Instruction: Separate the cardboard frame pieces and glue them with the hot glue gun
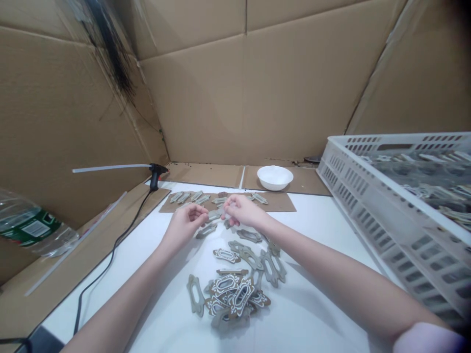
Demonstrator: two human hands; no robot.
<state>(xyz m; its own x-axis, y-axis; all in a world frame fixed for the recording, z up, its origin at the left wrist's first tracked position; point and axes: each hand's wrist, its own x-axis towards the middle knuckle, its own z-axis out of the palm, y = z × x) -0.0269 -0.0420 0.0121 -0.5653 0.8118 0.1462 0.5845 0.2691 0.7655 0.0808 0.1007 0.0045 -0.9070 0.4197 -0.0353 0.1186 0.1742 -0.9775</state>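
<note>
The left hand (184,226) and right hand (243,211) are working together above the middle of the counter, with their fingertips closing from either side on a small grey-beige cut piece (215,214). They appear to be pinching it between them, though the fingers partly hide the grip. This two-sided hold seems to be steadying the piece just above the white counter (312,314). Below the hands, a loose heap of ornate frame-shaped cut pieces (230,294), some plain grey-beige and some with white scrollwork, is lying between the forearms, probably so that both hands can reach it easily. Beyond the hands, a rectangular brown cardboard sheet (283,205) is carrying similar pieces in slanted rows, apparently spaced to keep them from overlapping. A round white bowl (274,177) is sitting further back on brown cardboard. At the left, a black glue gun (157,174) with a long pale glue stick (110,167) is resting near the back, its black cable (110,250) trailing toward the near edge. A white perforated plastic crate (390,196) holding many more pieces is standing at the right, seemingly kept close as a supply. Corrugated cardboard panels (228,98) are lining the surroundings, likely screening the work area.
</note>
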